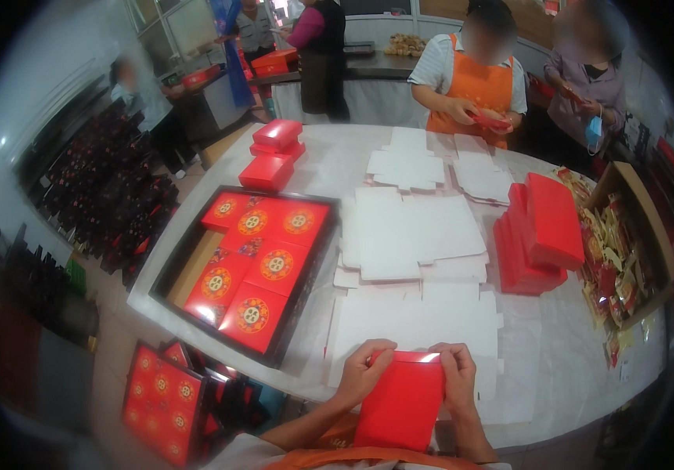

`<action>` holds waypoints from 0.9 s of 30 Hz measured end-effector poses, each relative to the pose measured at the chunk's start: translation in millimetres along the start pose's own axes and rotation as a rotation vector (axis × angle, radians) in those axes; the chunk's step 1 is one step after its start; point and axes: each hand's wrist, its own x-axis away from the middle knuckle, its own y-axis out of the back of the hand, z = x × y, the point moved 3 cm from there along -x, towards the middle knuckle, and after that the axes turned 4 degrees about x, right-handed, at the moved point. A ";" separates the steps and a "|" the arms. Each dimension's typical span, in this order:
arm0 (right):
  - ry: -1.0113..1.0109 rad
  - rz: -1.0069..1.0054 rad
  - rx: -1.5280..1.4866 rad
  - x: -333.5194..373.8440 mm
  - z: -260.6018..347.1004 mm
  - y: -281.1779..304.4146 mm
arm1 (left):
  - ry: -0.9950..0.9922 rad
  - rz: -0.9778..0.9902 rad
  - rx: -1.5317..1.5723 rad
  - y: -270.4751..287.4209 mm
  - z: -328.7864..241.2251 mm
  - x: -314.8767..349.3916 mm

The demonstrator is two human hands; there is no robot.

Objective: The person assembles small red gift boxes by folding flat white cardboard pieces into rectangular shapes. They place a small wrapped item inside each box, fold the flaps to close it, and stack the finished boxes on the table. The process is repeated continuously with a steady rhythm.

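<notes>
Close to my body at the table's near edge, I hold a red cardboard box (401, 399) between both hands. My left hand (365, 371) grips its far left corner, fingers curled over the edge. At the far right corner, my right hand (457, 374) pinches the same box. A narrow red flap runs along the far edge between my hands, with a bright glint near its right end. Just beyond my hands lies a stack of flat white box blanks (423, 317), partly under my fingers. A second stack of blanks (411, 231) sits farther out.
To the left stands a dark-rimmed tray (281, 345) of red patterned boxes, with red boxes (268, 168) stacked behind it. Stacked red boxes (537, 235) and a carton (627, 184) beside wrapped packets (611, 258) are at right. A co-worker in an orange apron (470, 86) stands across the table.
</notes>
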 end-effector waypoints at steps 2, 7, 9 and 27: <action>-0.001 -0.019 0.013 1.0 -0.2 -0.2 | -0.002 -0.022 -0.006 -0.1 -1.4 1.5; 0.021 -0.041 0.000 0.8 -4.6 2.4 | 0.066 -0.012 0.087 -4.6 -3.7 2.8; 0.030 -0.035 0.007 0.9 -4.4 3.5 | 0.071 -0.002 0.079 -5.3 -3.6 2.8; 0.021 0.000 0.184 -0.3 -14.8 18.7 | -0.405 0.389 -0.478 -6.4 -24.7 -30.9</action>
